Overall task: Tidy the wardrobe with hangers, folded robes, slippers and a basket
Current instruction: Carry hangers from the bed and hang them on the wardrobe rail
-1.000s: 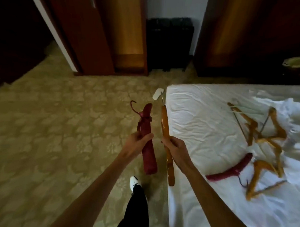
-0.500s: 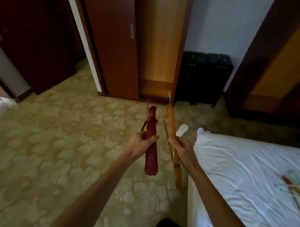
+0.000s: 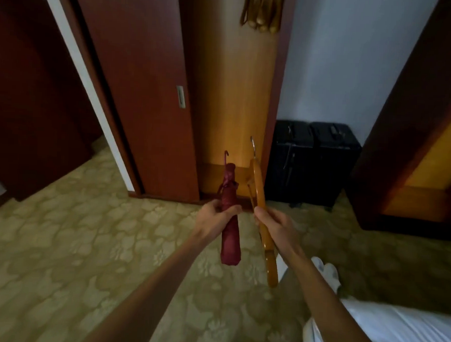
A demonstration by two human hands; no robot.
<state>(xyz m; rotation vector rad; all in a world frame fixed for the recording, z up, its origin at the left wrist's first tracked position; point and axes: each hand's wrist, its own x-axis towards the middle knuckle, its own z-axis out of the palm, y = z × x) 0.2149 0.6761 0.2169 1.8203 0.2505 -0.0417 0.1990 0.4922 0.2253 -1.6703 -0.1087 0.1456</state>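
Maroon padded hanger [image 3: 230,222] in the left hand [image 3: 213,220], amber wooden hanger [image 3: 262,218] in the right hand [image 3: 275,225] — each hand has its fingers curled round the middle of its hanger, hooks pointing up and away toward the open wardrobe [image 3: 234,107]. Both hangers are carried in the air above the patterned carpet [image 3: 63,242], just beside each other but apart. More wooden hangers [image 3: 260,11] already hang at the top of the wardrobe, whose sliding door [image 3: 145,91] stands pushed to the left.

Likely risks, judged from this position: the two hangers are held close and nearly parallel, so a hook could snag the other hanger as they are lifted; the wardrobe rail itself lies out of view, and reaching up with both hands full could let one hook miss and drop its hanger to the carpet; the wooden hanger's lower bar — loose-looking beside the right hand — may catch on the hung hangers. White slippers [image 3: 328,273] lie on the carpet by the bed [image 3: 392,330], near the walking path, and could trip a step. Black suitcases [image 3: 311,161] stand beside the wardrobe.

No brand, label or writing is legible anywhere in view.
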